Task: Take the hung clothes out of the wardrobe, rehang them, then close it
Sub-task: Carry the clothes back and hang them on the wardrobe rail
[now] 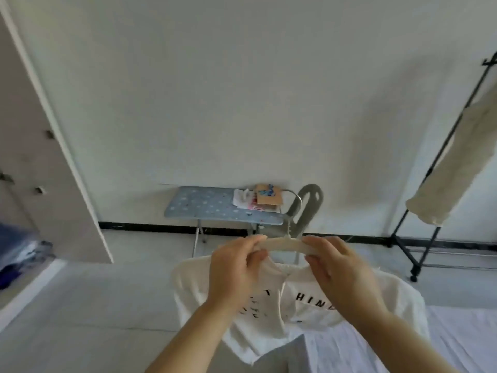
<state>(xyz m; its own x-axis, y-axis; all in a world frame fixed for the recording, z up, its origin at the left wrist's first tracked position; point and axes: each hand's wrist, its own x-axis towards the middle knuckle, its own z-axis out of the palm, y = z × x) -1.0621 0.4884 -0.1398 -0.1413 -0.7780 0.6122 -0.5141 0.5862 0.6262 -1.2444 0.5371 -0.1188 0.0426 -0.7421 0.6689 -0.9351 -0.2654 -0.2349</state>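
A white T-shirt (271,316) with black lettering hangs in front of me at lower centre. A cream hanger (285,244) with a metal hook sits at its neck opening. My left hand (236,267) grips the hanger's left end together with the shirt's collar. My right hand (341,267) grips the hanger's right end. The wardrobe (35,157) stands at the left with its pale door edge toward me; dark blue clothes (18,246) show inside it at the lower left.
A black garment rack (427,189) stands at the right with a cream garment (457,162) draped on it. A small blue folding table (204,208) with paper items and a grey chair (306,205) stand against the far wall. A white bed surface (403,345) lies below the shirt.
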